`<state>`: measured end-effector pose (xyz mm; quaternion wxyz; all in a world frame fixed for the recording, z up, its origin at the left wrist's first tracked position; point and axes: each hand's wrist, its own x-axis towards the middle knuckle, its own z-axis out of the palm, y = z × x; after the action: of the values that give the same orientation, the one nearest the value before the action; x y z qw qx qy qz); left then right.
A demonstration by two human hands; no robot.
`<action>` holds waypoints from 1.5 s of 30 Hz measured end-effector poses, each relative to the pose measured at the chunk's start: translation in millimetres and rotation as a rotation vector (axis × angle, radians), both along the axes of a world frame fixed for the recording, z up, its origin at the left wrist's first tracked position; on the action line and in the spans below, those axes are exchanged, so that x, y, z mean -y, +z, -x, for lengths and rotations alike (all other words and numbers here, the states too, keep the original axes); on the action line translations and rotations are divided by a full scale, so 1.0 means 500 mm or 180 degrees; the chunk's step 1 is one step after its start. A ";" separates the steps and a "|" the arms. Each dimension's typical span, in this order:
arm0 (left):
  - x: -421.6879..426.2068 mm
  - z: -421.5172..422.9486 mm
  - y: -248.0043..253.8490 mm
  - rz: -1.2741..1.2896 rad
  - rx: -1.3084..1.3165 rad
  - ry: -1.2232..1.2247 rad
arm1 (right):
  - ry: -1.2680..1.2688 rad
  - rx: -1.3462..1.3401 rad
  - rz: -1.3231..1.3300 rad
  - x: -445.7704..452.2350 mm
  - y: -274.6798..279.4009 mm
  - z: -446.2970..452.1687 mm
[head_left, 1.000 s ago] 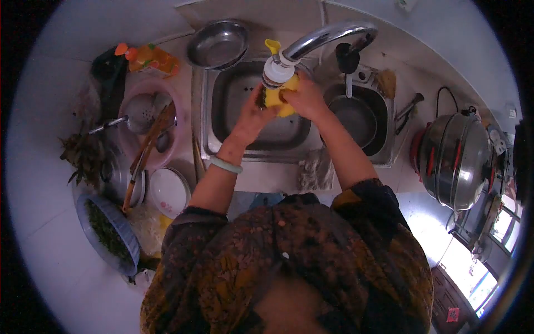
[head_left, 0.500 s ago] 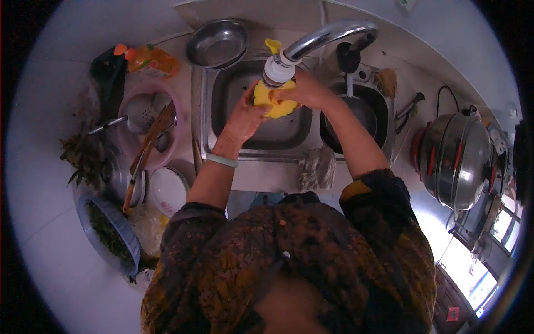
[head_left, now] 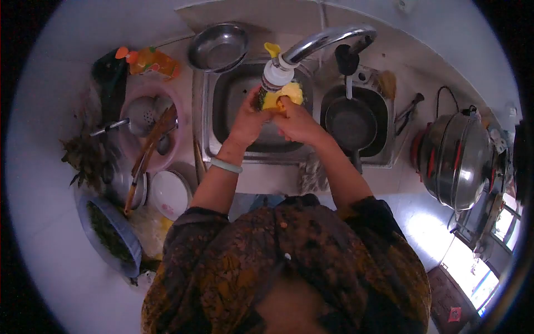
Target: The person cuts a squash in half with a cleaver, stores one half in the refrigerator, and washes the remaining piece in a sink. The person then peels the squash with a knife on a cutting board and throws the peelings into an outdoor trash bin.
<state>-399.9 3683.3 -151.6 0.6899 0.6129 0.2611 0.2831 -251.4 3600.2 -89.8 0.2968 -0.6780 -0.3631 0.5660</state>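
Note:
A cut pumpkin [head_left: 291, 92] with yellow flesh and a dark, speckled green rind is held under the faucet [head_left: 278, 73], above the left sink basin [head_left: 229, 83]. My left hand [head_left: 248, 121] grips it from the left side, thumb toward the middle, a pale bangle on that wrist. My right hand [head_left: 298, 122] is closed at the near side, its fingers pressed against the orange centre of the flesh. The faucet head hides part of the pumpkin, and I cannot tell if water runs.
A frying pan [head_left: 350, 122] lies in the right basin. Metal bowls [head_left: 218, 47] stand behind the left basin. To the left are a pink basin [head_left: 179, 106] with utensils, a white plate [head_left: 169, 193] and a blue basket [head_left: 130, 261] of greens. A large steamer pot [head_left: 456, 161] sits right.
My right hand has come down and left, to the near side of the pumpkin. The pumpkin has turned and shifted slightly up and right, showing more of its rind.

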 end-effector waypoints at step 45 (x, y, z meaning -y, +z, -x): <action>-0.024 0.028 -0.005 0.2830 0.1060 0.0623 | -0.0061 0.1488 -0.0708 0.035 -0.191 -0.041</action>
<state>-413.8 3695.1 -154.0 0.8876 0.1776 0.2993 0.3019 -230.8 3582.9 -185.3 0.2829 -0.7570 -0.4754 0.3477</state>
